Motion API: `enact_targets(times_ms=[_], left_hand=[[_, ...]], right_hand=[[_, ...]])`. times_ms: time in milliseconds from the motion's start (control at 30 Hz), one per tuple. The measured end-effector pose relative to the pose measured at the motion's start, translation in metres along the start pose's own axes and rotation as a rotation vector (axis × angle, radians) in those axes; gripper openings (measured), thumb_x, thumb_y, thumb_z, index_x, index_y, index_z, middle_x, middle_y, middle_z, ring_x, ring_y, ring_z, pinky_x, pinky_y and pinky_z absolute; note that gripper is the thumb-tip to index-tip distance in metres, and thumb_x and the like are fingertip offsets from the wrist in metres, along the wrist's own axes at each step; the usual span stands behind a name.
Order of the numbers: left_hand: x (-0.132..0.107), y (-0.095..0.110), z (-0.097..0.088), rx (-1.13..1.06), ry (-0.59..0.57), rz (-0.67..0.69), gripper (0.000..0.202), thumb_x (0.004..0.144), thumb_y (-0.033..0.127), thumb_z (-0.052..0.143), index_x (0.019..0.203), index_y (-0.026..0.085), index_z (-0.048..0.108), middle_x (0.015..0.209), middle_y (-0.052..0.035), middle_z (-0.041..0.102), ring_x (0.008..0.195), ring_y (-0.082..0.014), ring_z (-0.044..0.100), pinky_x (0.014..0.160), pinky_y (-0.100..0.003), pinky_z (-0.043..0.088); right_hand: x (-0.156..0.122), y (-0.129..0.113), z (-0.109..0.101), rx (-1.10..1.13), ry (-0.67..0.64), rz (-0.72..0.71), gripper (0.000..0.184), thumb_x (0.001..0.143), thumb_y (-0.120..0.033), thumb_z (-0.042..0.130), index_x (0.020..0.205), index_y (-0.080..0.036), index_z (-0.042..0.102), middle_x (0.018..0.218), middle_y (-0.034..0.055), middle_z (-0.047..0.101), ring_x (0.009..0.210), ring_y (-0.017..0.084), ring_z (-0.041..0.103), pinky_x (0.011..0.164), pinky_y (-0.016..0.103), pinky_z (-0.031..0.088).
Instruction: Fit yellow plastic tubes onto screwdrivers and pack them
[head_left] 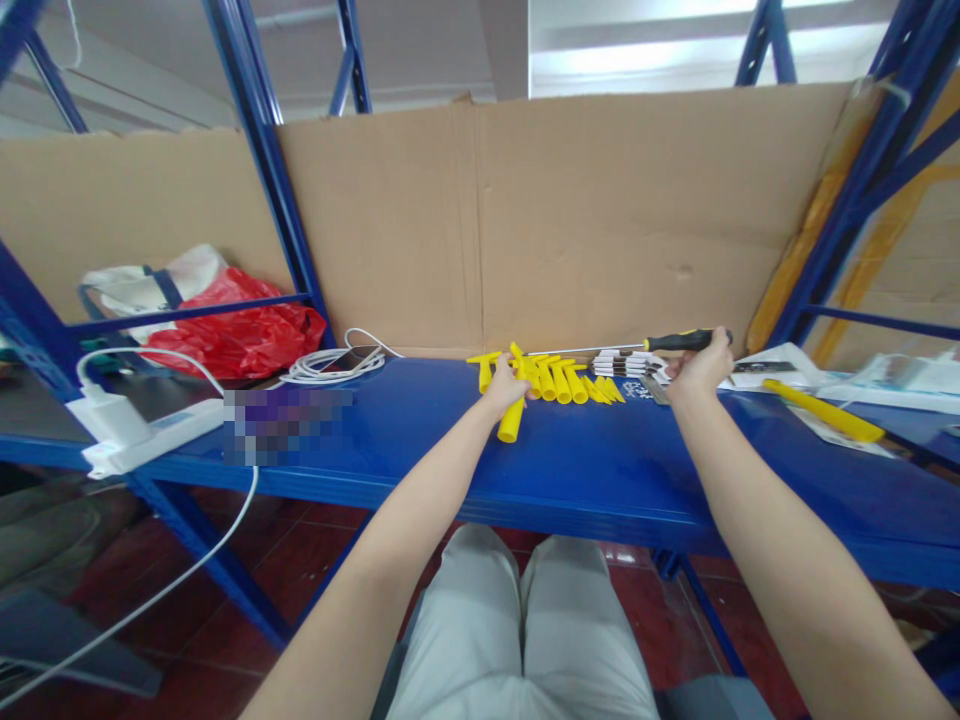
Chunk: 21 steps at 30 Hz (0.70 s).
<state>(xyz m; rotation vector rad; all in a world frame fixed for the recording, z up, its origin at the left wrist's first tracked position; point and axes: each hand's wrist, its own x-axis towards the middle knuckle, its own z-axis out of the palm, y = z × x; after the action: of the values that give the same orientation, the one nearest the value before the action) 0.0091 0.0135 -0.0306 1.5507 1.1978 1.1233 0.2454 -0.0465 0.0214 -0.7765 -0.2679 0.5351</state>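
Observation:
My left hand [508, 388] is closed around a yellow plastic tube-shaped piece [509, 425], held tilted with its wide round end toward me. My right hand [703, 365] grips a long screwdriver [679, 341] by its black and yellow handle. The thin metal shaft points left, and its tip is at the yellow piece by my left fingers; whether it touches cannot be made out. Behind and beside my left hand lies a row of similar yellow pieces [561, 385]. Smaller yellow wedge-shaped pieces [604, 390] lie to their right.
White-and-dark strips [621, 362] and tiny pale parts [636, 390] lie near my right hand. Another yellow piece [829, 412] rests farther right. A white power strip [157, 440], coiled cable [330, 366] and red bag [240, 325] are left. Cardboard [600, 220] stands behind the blue shelf [420, 450].

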Motion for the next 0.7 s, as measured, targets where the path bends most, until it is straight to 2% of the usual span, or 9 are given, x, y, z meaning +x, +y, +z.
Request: enact_targets(times_ms=[167, 467, 700], left_hand=[[0.000, 0.002, -0.001, -0.065, -0.003, -0.038, 0.068, 0.072, 0.002, 0.062, 0.129, 0.022, 0.032, 0.111, -0.0079, 0.065, 0.058, -0.0096, 0.067, 0.048, -0.019, 0.050], [-0.001, 0.002, 0.001, -0.104, -0.022, -0.040, 0.065, 0.073, -0.002, 0.059, 0.128, 0.021, 0.032, 0.109, -0.0069, 0.064, 0.051, -0.0055, 0.062, 0.044, -0.017, 0.047], [0.001, 0.002, 0.001, -0.105, -0.036, -0.048, 0.065, 0.073, -0.002, 0.062, 0.126, 0.023, 0.033, 0.102, -0.0029, 0.063, 0.051, -0.0053, 0.061, 0.047, -0.017, 0.049]], right_hand=[[0.005, 0.002, -0.001, 0.018, -0.012, 0.005, 0.020, 0.097, -0.033, 0.037, 0.079, -0.027, 0.036, 0.046, -0.0090, 0.030, 0.029, 0.009, 0.030, 0.023, 0.019, 0.023], [0.011, 0.004, -0.002, 0.035, -0.026, 0.023, 0.019, 0.097, -0.035, 0.037, 0.079, -0.026, 0.035, 0.046, -0.0085, 0.032, 0.029, 0.009, 0.032, 0.024, 0.020, 0.023], [-0.006, -0.003, 0.002, 0.006, 0.022, -0.002, 0.023, 0.099, -0.030, 0.037, 0.077, -0.025, 0.040, 0.047, -0.0082, 0.039, 0.030, 0.009, 0.035, 0.024, 0.019, 0.024]])
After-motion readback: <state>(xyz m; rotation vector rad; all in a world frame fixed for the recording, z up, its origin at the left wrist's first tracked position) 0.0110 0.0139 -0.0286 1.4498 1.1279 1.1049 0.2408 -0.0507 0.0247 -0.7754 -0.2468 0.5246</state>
